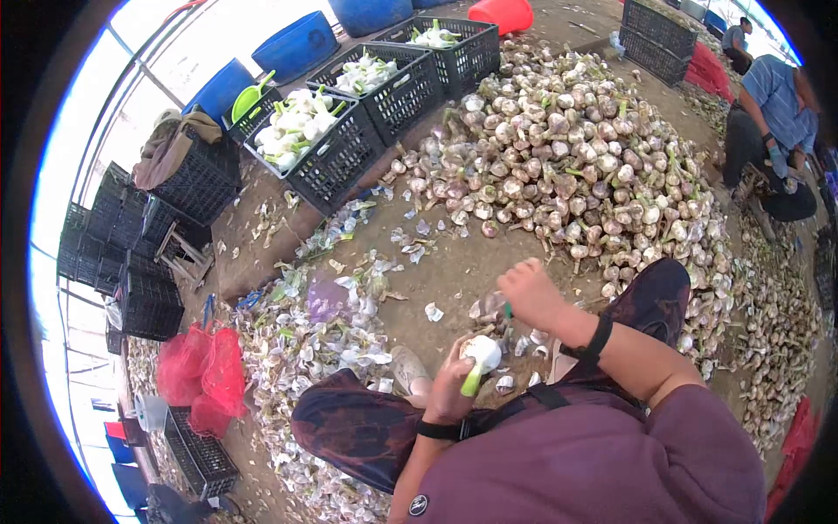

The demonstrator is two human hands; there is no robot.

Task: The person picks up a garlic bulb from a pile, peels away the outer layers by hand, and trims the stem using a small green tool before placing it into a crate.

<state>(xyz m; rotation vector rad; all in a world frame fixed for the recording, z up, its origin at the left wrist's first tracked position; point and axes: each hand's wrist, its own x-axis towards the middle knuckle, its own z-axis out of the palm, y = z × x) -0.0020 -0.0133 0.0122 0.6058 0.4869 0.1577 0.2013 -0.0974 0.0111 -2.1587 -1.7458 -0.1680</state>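
Your left hand (449, 389) grips a white peeled garlic bulb with green stem (482, 354); your right hand (531, 293) is fisted just beside it

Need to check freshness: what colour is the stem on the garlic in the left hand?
Bright green; the stem juts from the white garlic. Head view.

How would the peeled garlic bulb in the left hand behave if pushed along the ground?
The garlic bulb looks rounded, so it would probably roll, though its green stem may make it curve. It sits easily in the left hand, so likely light. Its bare white skin looks smooth, perhaps slightly slippery.
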